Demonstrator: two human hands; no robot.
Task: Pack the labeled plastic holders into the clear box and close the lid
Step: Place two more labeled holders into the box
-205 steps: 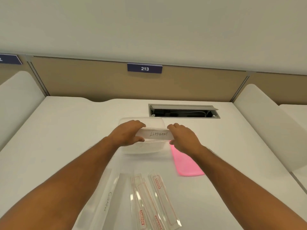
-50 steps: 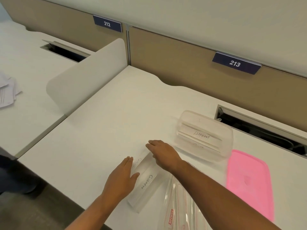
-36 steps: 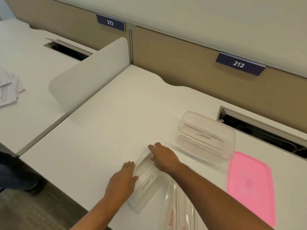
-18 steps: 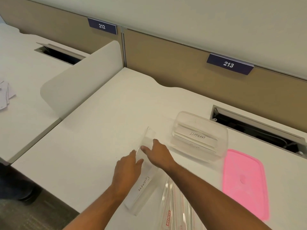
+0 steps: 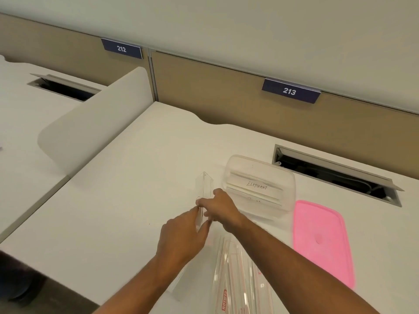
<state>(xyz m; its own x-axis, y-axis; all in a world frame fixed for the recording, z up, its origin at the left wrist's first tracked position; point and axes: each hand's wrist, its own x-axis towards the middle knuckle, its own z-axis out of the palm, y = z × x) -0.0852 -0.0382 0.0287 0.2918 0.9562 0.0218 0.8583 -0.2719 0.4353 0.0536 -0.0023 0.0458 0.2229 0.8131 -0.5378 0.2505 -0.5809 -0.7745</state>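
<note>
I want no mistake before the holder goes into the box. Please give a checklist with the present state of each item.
1. Both hands, left hand and right hand, grip the long clear plastic holder: ok.
2. Clear plastic box open: ok.
3. Room beside the ELEPHANT holder: cannot tell.
4. Flat pink lid off, beside the box: ok.
5. Label on the held holder readable: cannot tell.

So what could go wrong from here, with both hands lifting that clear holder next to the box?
1. Both hands, left and right, pinch the holder near one end while it tilts, so it could slip or twist.
2. The box already holds the ELEPHANT holder; the next one may jam against it.
3. The right forearm crosses over the loose sleeves and could sweep them away.
</note>
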